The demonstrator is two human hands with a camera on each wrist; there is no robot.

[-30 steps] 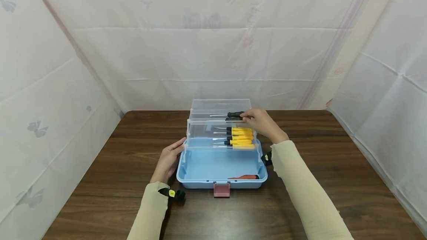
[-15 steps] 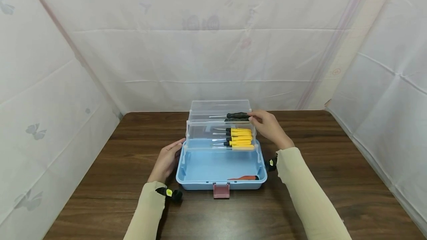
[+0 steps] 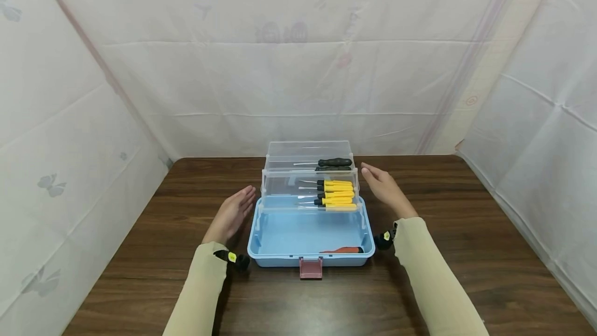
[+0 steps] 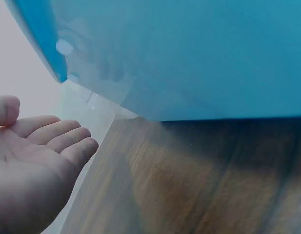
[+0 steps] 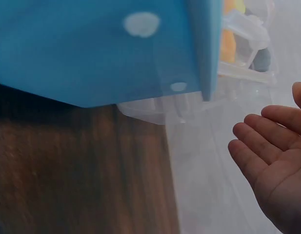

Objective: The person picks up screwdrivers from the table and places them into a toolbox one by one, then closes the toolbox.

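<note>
Setting: a dark wood-grain desk [image 3: 466, 232] enclosed by white cloth walls printed with faint butterflies.
Toolbox: a light blue toolbox [image 3: 310, 235] stands open at the middle of the desk, with a pink latch [image 3: 310, 267] on its near wall.
Trays: two clear trays [image 3: 309, 185] are stepped up and back behind the blue tub, the upper one farther away.
Yellow screwdrivers: a row of yellow-handled screwdrivers [image 3: 337, 194] lies in the lower tray, tips pointing left.
Black screwdriver: a black-handled screwdriver [image 3: 333, 162] lies in the upper tray.
Red tool: a red-handled tool [image 3: 344, 249] lies on the tub floor near the front right corner.
Left hand: the left hand [image 3: 231, 213] hovers just beside the box's left wall, fingers straight and relaxed, palm facing the box, holding nothing.
Right hand: the right hand [image 3: 385, 189] hovers just beside the trays' right end, fingers extended, palm inward, holding nothing.
Sleeves: both forearms wear pale cream sleeves [image 3: 434, 279].
</note>
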